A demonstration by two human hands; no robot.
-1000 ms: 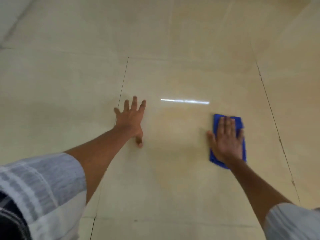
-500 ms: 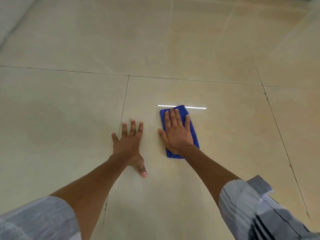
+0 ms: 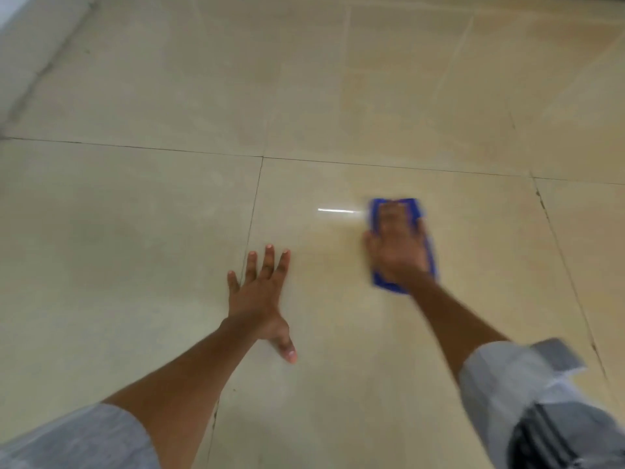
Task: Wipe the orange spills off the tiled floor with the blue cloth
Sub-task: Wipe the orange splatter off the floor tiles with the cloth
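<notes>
A folded blue cloth (image 3: 429, 247) lies flat on the beige tiled floor (image 3: 169, 231), right of centre. My right hand (image 3: 395, 252) presses down on it with straight fingers, blurred by motion. My left hand (image 3: 262, 296) rests flat on the floor to the left, fingers spread, beside a tile joint. A faint yellowish-orange smear (image 3: 334, 262) tints the tile between the two hands.
Dark grout lines (image 3: 257, 191) cross the floor. A white wall base (image 3: 20, 45) runs along the far left. A bright strip of reflected light (image 3: 336, 210) lies just left of the cloth.
My right hand has slid the blue cloth to the right, away from my left hand, after sweeping it leftward before. My left hand stays planted on the floor.
</notes>
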